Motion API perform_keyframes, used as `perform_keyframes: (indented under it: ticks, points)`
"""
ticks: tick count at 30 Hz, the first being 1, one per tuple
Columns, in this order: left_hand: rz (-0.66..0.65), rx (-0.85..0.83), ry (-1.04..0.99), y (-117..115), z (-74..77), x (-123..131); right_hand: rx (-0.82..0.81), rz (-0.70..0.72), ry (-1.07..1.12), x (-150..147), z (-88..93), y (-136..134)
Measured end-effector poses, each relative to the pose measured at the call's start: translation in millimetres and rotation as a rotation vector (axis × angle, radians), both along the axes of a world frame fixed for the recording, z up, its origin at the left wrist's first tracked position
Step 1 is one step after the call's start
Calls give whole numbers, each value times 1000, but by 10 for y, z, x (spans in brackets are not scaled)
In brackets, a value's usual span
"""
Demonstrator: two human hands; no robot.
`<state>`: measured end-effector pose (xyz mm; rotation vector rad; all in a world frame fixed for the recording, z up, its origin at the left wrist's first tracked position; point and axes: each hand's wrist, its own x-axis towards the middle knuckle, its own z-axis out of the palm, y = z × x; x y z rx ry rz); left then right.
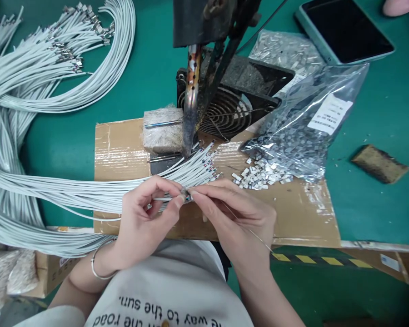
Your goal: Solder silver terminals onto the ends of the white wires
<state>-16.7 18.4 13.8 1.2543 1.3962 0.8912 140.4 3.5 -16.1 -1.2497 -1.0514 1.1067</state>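
Observation:
My left hand (146,213) pinches one thin white cable (88,195) near its stripped end, over the front of a cardboard sheet (122,145). My right hand (235,213) is closed too; its fingertips meet the left ones at a small metal terminal (186,195) on the cable's tip. A thin wire strand (248,229) runs across the right hand toward the wrist. A bundle of similar cables (197,168) with coloured stripped ends lies just behind both hands, under the soldering iron tip (190,113).
Loose metal terminals (259,175) spill from a clear bag (306,127) at right. A black fan (231,104) and a sponge block (162,127) sit behind. Finished cables (54,59) coil at left. A phone (344,29) and a brown block (380,163) lie on the green mat.

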Motion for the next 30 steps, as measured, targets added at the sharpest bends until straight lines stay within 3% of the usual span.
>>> perform_keyframes:
  ticks: [7,13,19,24,30]
  points:
    - [7,-17,19,42,8,13,42,7,-73,-1,-28,-23]
    - [24,-56,-5,76,-21,28,55,-57,-340,41,-85,-84]
    - [48,-83,-36,121,-57,33,-21,-93,-252,89,-112,-160]
    - [74,-51,-25,166,-45,42,89,-33,-314,124,-67,-104]
    - [98,4,3,236,-34,65,97,6,-169,82,14,-28]
